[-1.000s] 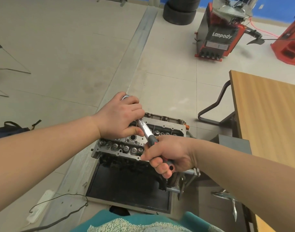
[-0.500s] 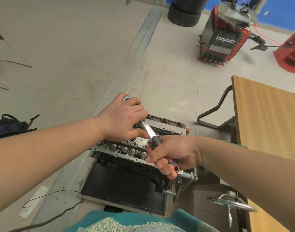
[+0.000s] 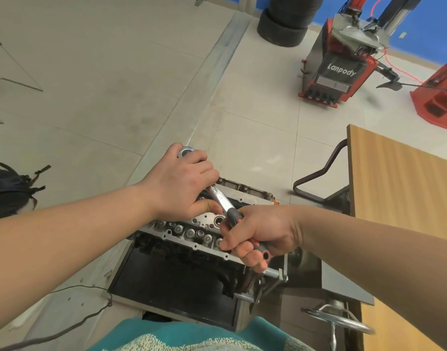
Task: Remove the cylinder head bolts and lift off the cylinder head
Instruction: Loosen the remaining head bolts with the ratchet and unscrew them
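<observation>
Both hands on the ratchet wrench [image 3: 221, 200]. Left hand [image 3: 182, 184] is wrapped over the head end, round chrome head poking out above the knuckles. Right hand [image 3: 261, 235] is curled tight round the grey-red handle, thumb along the grip. Wrench runs diagonally above the cylinder head [image 3: 192, 230], which sits on the engine stand [image 3: 182, 282] right below the person. Bolt under the left hand is hidden. Wooden table [image 3: 400, 188] is to the right, a red tyre changer [image 3: 336, 77] well behind, stacked tyres [image 3: 284, 24] further back.
</observation>
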The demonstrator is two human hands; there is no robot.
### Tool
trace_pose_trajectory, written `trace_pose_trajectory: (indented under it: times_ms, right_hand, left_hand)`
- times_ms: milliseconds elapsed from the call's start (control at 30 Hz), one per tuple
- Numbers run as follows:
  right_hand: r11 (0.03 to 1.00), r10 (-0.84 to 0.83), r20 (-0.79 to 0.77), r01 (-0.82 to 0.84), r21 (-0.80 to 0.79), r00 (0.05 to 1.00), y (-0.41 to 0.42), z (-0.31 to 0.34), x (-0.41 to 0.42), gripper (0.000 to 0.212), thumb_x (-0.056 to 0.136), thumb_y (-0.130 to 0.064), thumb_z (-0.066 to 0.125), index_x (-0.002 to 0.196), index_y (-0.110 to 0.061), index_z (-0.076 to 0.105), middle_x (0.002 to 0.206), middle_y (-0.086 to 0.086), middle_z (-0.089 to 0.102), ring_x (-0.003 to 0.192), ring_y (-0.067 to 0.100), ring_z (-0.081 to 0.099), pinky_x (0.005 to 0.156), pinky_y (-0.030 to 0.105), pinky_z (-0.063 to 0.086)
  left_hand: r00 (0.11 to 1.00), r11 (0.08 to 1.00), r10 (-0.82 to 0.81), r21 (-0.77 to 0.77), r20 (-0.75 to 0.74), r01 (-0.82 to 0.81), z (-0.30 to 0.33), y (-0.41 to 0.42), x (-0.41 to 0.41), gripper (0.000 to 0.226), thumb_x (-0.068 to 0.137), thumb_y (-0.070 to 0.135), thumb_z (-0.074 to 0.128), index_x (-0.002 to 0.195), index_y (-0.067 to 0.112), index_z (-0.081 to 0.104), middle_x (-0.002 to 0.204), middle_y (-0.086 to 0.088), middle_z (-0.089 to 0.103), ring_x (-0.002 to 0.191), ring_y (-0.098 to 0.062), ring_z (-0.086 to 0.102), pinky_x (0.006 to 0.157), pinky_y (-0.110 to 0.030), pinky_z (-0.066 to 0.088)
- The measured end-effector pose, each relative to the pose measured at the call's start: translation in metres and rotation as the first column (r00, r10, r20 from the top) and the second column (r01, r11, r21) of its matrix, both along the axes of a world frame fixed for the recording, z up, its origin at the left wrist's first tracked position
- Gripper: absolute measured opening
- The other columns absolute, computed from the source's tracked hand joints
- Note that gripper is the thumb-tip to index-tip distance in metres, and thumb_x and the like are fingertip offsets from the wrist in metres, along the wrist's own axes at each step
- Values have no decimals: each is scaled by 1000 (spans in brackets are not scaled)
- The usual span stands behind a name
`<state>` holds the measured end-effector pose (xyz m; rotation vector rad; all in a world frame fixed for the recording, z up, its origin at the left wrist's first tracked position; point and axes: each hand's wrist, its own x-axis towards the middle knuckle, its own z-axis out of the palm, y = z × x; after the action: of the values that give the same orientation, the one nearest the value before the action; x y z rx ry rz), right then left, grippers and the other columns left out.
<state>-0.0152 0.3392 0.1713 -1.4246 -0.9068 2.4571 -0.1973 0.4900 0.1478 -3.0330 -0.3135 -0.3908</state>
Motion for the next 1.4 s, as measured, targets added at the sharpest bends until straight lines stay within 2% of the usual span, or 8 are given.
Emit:
trace_pose_trajectory:
  times_ms: [233,467,633,800,1067,1200,1300,1400]
  right_hand:
    - [997,73,-24,-73,16,997,9,0,17,41,104,-10,55,63,-13,49,54,-1,47,46,12,49,50,25,46]
    - [991,130,-8,-130,13,992,17,-2,32,37,102,-10,58,69,-7,43,54,2,46,45,14,48,51,27,44]
    - [980,195,36,-196,38,980,24,-2,43,37,101,-12,62,71,-7,42,59,8,43,47,17,48,53,29,46]
    - [975,222,20,-222,9,975,33,-5,55,36,98,-11,67,74,-5,41,60,8,43,46,18,51,53,28,52]
    - [956,293,-35,-293,-2,955,48,-11,74,35,99,-9,68,75,-5,44,58,5,51,47,18,56,54,29,55]
    - [935,355,-25,-355,-14,935,60,-8,84,33,98,-10,70,76,-5,46,60,6,53,48,19,57,54,29,55]
    - [906,424,50,-424,-17,904,72,-5,96,32,97,-12,72,79,-1,48,61,8,52,49,21,56,56,29,53]
    - [867,498,100,-497,-37,861,91,6,106,28,96,-12,73,77,-4,53,62,7,57,51,20,58,58,30,53]
  left_hand:
    - [997,997,71,4,19,-71,-3,-6,6,65,94,75,37,93,15,64,93,3,66,108,-29,62,93,-56,44]
    - [984,985,171,-4,-57,-172,-1,-13,11,61,96,76,42,98,18,61,99,5,64,111,-25,57,96,-55,41]
    - [969,971,235,-25,-81,-238,-1,-18,16,71,94,80,27,102,19,63,102,6,65,115,-24,56,101,-57,38]
    - [953,953,293,-51,-81,-298,-1,-22,22,75,91,81,23,103,19,63,104,5,66,115,-24,57,100,-56,38]
    - [936,931,351,-100,-12,-351,-8,-25,29,67,91,81,40,99,19,64,100,5,66,111,-24,57,99,-58,38]
    - [907,898,422,-132,-8,-419,-6,-30,35,71,90,83,32,100,21,65,101,7,66,111,-22,57,99,-58,38]
    - [867,854,497,-157,-36,-496,-3,-35,41,75,89,84,24,103,22,65,104,8,66,113,-21,55,100,-58,37]
    - [806,788,585,-169,-93,-592,0,-41,51,75,92,86,24,107,24,62,107,8,64,114,-20,53,99,-58,34]
